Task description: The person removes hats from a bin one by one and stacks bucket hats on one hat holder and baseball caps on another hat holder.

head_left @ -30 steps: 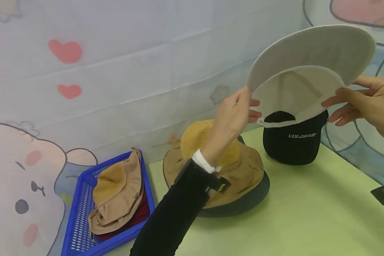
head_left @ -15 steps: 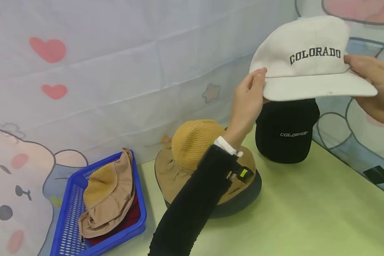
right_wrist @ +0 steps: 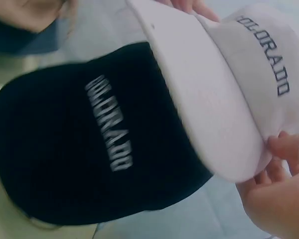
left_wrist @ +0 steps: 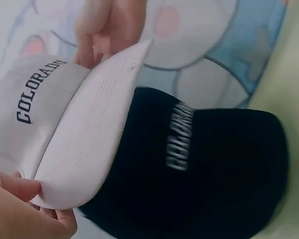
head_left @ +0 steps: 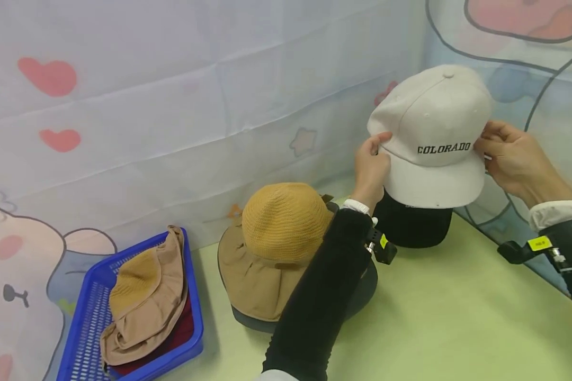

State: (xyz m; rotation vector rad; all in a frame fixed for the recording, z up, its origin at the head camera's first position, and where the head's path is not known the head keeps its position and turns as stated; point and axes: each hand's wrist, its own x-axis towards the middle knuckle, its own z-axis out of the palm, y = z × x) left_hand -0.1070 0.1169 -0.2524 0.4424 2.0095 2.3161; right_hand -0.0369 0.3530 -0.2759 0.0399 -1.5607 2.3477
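Observation:
A white baseball cap (head_left: pixel 438 121) with dark COLORADO lettering is held upright in both hands, its brim toward me. My left hand (head_left: pixel 373 168) pinches the left side where brim meets crown, thumb on top. On the opposite side, my right hand (head_left: pixel 517 159) pinches the cap's edge near the lettering. Below it a black baseball cap (head_left: pixel 412 225) with white COLORADO lettering stands on the green table; the white cap covers its upper part in the head view. In the left wrist view, the white brim (left_wrist: pixel 97 124) overlaps the black crown.
Left of the caps, a yellow knit-crowned sun hat (head_left: pixel 286 222) with a tan brim lies over a dark brim. A blue basket (head_left: pixel 197 317) farther left holds a folded tan and yellow hat (head_left: pixel 143 312) and dark red cloth. A printed curtain (head_left: pixel 171 106) hangs behind the table (head_left: pixel 434 328).
The white cap has turned from showing its underside to brim down and lettering forward, then lowered over the black cap. Both hands moved with it, and the head view shifted right.

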